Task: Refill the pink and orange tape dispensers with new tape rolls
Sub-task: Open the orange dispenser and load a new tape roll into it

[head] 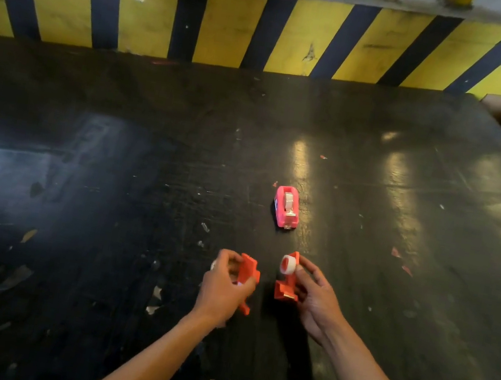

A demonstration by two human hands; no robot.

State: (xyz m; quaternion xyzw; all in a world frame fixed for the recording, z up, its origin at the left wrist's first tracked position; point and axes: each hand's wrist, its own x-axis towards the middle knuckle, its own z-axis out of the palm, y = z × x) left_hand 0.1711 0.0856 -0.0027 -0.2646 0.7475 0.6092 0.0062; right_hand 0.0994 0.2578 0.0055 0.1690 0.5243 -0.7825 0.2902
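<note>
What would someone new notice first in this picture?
Probably the orange dispenser, split in two near the bottom centre: the left hand holds one half, the right hand the other half with a white tape roll. Just beyond, the pink dispenser sits alone on the dark table.

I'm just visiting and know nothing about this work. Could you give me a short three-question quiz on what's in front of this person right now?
1. True or false: the pink dispenser is in a hand.
2. Which hand holds the half carrying the tape roll? A) left hand B) right hand
3. Fill in: the orange dispenser is split into ___ pieces.

Key:
1. False; it stands alone on the table.
2. B.
3. Two; left half, right half.
</note>
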